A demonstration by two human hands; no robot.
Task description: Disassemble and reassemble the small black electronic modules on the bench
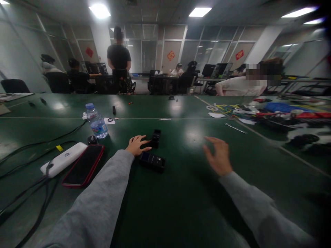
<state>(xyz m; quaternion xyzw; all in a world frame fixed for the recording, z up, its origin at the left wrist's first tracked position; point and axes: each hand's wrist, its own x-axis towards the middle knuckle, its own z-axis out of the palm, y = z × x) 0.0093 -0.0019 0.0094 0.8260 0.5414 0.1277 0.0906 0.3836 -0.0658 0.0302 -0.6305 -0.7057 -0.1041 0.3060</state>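
Two small black handheld devices lie on the green table. The nearer device has a dark screen and a round button, and the farther device lies just beyond it. My left hand is beside them on the left, its fingers apart and reaching to the edge of the farther device; whether they touch it I cannot tell. To the right, my right hand is raised above the table with thumb and fingers apart and nothing between them. It is slightly blurred.
On the left are a water bottle, a white power bank with black cables, and a red-edged phone. Tools and wires, including a blue bundle, crowd the right side. A standing person and several seated people are beyond the table.
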